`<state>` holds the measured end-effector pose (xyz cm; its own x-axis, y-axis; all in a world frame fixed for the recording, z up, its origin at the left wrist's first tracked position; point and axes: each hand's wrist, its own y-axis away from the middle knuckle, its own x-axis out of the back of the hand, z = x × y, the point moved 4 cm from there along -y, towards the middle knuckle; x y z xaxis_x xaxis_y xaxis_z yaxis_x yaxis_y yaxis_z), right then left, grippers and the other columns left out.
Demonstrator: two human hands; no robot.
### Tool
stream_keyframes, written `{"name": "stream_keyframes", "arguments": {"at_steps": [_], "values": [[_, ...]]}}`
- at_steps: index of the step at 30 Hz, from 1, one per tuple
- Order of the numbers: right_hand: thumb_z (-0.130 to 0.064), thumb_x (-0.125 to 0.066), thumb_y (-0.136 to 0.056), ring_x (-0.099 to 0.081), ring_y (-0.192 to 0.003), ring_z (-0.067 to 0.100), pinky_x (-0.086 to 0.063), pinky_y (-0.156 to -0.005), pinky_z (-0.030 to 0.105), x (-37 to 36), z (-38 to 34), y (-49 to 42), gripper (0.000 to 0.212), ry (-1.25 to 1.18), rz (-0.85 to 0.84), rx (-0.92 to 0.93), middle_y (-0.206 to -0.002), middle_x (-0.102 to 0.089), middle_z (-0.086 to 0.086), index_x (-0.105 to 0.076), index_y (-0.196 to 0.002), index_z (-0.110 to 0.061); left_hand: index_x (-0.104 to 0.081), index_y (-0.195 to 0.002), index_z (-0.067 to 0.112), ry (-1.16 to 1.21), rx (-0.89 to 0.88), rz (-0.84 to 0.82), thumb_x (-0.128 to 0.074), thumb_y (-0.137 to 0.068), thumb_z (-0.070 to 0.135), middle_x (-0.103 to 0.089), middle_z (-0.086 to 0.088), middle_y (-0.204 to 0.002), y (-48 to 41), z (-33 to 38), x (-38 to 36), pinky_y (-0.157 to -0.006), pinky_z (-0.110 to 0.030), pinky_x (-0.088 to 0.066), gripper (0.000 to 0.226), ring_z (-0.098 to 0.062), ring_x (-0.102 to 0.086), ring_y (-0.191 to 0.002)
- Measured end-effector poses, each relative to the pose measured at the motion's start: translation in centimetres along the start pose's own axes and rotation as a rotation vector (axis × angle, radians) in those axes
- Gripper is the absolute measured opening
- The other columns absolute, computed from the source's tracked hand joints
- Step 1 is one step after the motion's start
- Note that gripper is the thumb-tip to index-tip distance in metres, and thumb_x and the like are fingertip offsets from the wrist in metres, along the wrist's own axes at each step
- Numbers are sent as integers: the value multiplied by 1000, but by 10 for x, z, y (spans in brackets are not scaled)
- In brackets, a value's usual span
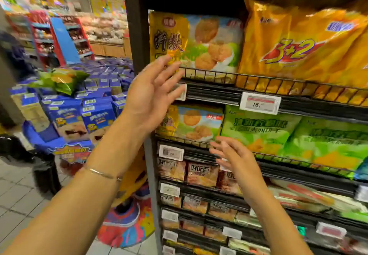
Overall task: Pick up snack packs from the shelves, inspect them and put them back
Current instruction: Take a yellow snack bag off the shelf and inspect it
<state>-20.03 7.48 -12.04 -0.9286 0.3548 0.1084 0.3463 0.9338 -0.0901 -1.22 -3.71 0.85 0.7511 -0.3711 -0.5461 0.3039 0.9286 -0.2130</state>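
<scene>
Both my hands are raised empty before the snack shelves: my left hand [153,93], fingers spread wide, sits at nine o'clock of the yellow biscuit pack [196,42] on the upper shelf [258,95]; my right hand [233,157], fingers loosely open, hovers at six o'clock of a smaller biscuit pack [197,123].

the top biscuit pack [196,41] is gold at its left, then sky blue and green with tan biscuits printed on it. the big bag [302,44] is orange-yellow with red "3+2" lettering. the lower pack [256,133] is lime green. the shelf frame [137,36] is black. the stacked cartons [95,115] are blue.
</scene>
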Motion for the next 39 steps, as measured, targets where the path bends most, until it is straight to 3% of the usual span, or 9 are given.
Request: {"name": "stream_keyframes", "arguments": {"at_steps": [5,11,15,20,23,27,29,35,39], "values": [[-29,-53,-106,-73,-112,12,-57,-94,34,1,-89,-33,21,-135,46,217,-122,-75,-1,-69,-119,-22,-59,-139,23,-358,-345,-3,-53,-108,27,-63,5,-143,-42,53,-27,-106,-32,-43,32,-4,-59,-129],[-31,-55,-107,-71,-101,8,-53,-89,29,9,-151,-59,12,-111,213,358,-113,-74,-5,-66,-107,-33,-40,-153,9,-955,-459,210,-60,-102,36,-39,-14,-158,-92,64,-48,-121,-45,-31,62,-30,-37,-148],[-33,-54,-107,-66,-116,10,-51,-97,32,15,-161,-70,12,-35,235,360,-119,-72,-6,-65,-103,-35,-21,-160,7,-942,-272,310,-64,-95,44,-22,-19,-166,-104,56,-52,-124,-53,-26,87,-40,-27,-152],[-44,-51,-107,-68,-114,9,-53,-92,29,22,-165,-77,24,-65,230,302,-118,-74,-5,-68,-99,-29,-12,-162,11,-945,-367,319,-66,-95,36,-20,-14,-169,-97,51,-46,-125,-53,-25,90,-38,-25,-153],[-45,-52,-107,-65,-120,34,-53,-102,51,16,-169,-76,44,-55,277,309,-123,-71,22,-72,-109,-6,-16,-159,12,-1059,-382,266,-69,-94,42,-20,-18,-166,-87,40,-45,-124,-55,-24,89,-42,-19,-154],[-45,-56,-104,-67,-111,16,-51,-107,50,10,-169,-76,27,16,314,361,-102,-73,-10,-75,-100,-26,-11,-160,10,-1142,-370,235,-70,-95,45,-7,-18,-170,-78,29,-46,-126,-52,-15,95,-39,-4,-158],[-45,-58,-102,-65,-116,10,-52,-108,47,9,-167,-77,36,46,339,372,-117,-73,-7,-71,-123,-19,-8,-163,13,-1056,-359,249,-70,-94,43,-7,-16,-170,-77,34,-45,-125,-51,-16,97,-37,-7,-158],[-37,-61,-99,-71,-103,14,-56,-101,50,15,-166,-84,22,-19,387,371,-84,-73,-21,-69,-79,-39,-11,-165,19,-808,-323,228,-67,-85,37,-21,-9,-169,-69,53,-53,-124,-55,-27,99,-31,-22,-155],[-40,-61,-95,-69,-110,14,-55,-104,47,12,-166,-86,17,-27,385,376,-107,-74,-11,-72,-104,-31,-25,-161,20,-741,-292,211,-64,-76,35,-39,-7,-158,-63,56,-51,-116,-53,-41,95,-29,-43,-143]]}}
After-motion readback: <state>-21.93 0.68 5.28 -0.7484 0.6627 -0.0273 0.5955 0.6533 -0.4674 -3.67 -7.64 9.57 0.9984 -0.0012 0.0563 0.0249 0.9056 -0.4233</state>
